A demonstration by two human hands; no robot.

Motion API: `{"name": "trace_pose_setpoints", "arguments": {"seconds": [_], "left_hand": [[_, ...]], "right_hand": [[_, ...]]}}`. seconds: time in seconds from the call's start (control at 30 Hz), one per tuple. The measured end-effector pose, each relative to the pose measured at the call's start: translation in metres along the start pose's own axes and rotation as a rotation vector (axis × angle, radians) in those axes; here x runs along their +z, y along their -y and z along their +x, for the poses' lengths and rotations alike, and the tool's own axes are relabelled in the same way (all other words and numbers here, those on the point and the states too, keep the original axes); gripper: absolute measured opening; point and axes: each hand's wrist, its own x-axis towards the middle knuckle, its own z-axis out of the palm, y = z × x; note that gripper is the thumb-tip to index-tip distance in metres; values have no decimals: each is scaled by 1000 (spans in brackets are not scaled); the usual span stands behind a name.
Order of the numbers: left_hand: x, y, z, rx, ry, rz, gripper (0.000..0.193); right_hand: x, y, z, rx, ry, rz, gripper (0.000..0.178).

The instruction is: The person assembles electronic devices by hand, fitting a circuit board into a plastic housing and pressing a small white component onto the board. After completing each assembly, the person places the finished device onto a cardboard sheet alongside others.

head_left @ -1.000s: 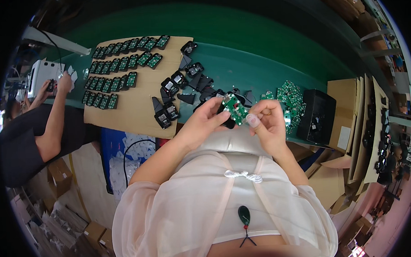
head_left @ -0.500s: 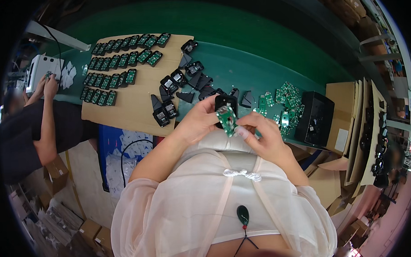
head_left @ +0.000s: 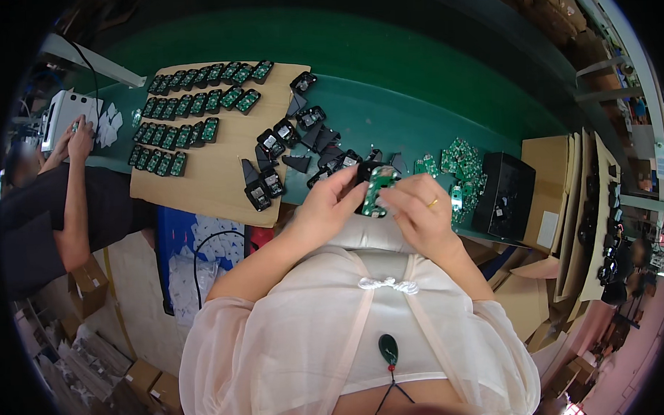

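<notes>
Looking down from my head
Wide fisheye, close: my blouse (head_left: 314, 318) at lower centre, my left hand (head_left: 326, 208) and right hand (head_left: 426, 215) mid-frame, the green bench (head_left: 376, 114) above.

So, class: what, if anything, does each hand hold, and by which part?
The left hand holds a black housing, seemingly by its left side; the right hand holds a green circuit board by its right edge. The exact contacts are partly hidden.

Between left fingers (head_left: 338, 185) and right fingers (head_left: 411, 199), the board (head_left: 377, 187) has swung its top rightward, hiding more of the housing (head_left: 364, 171) than just before.
</notes>
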Motion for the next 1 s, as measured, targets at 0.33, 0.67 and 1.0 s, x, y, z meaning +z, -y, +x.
{"name": "trace_pose_setpoints", "arguments": {"seconds": [0.33,0.67,1.0], "left_hand": [[-7,-9,-12,-91,-25,-145,40],[-14,3,-18,199,-167,-3,41],[-33,2,-23,199,-199,-78,40]], "right_hand": [[6,2,10,52,-29,23,19],[29,5,20,14,50,-63,19],[42,5,33,-80,86,-89,23]]}}
